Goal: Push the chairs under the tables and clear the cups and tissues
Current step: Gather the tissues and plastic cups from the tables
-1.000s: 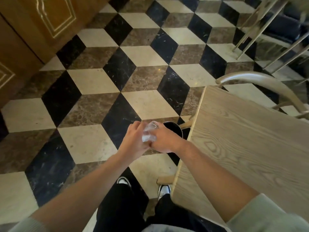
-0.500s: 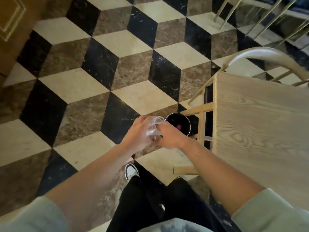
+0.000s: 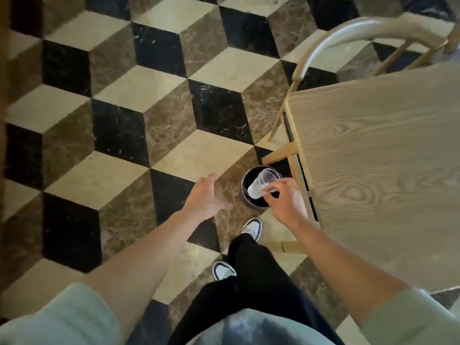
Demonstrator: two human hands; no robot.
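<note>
A clear plastic cup [image 3: 261,184] lies tilted over the mouth of a small round black bin [image 3: 249,202] on the floor beside the table. My right hand [image 3: 286,199] pinches the cup by its base with the fingertips. My left hand [image 3: 205,196] hovers to the left of the bin, fingers apart, holding nothing. A light wooden table [image 3: 378,165] fills the right side. A chair with a curved metal back [image 3: 348,31] stands at the table's far end, its seat hidden under the tabletop.
The floor is a cube pattern of black, cream and brown marble tiles [image 3: 139,115]. Wooden table legs [image 3: 296,170] stand just right of the bin. My feet in white shoes [image 3: 251,227] are close behind the bin.
Both hands held the cup together before. My left hand has let go and moved left, while my right hand has carried the cup over the bin's mouth. The view has tipped further down.
</note>
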